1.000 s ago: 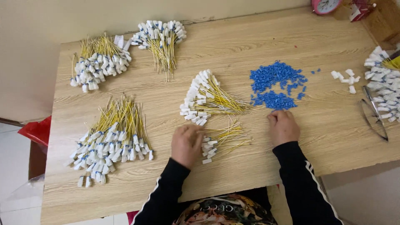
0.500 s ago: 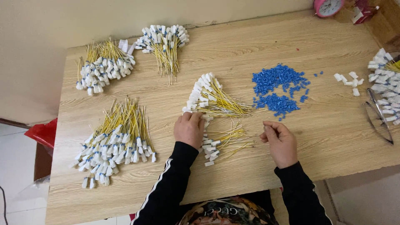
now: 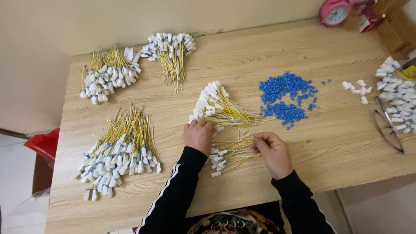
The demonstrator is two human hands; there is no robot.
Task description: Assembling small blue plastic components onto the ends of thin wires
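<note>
My left hand point(image 3: 199, 135) rests knuckles-up on the wooden table point(image 3: 346, 143), its fingers touching the white plug ends of a fan-shaped bundle of yellow wires point(image 3: 216, 107). My right hand point(image 3: 274, 151) has its fingers pinched together beside the yellow ends of a small loose bunch of wires point(image 3: 227, 152) lying between both hands. I cannot tell whether it holds something small. A heap of small blue plastic pieces point(image 3: 286, 96) lies just beyond my right hand.
Three more bundles of yellow wires with white plugs lie at the left point(image 3: 119, 149), back left point(image 3: 107, 73) and back middle point(image 3: 170, 50). White connectors point(image 3: 401, 93) pile at the right edge beside metal scissors point(image 3: 388, 123). A pink alarm clock point(image 3: 335, 11) stands at the back.
My left hand moved up from the small bunch to the plug ends of the fan-shaped bundle. My right hand drew back from the blue pieces toward the small bunch.
</note>
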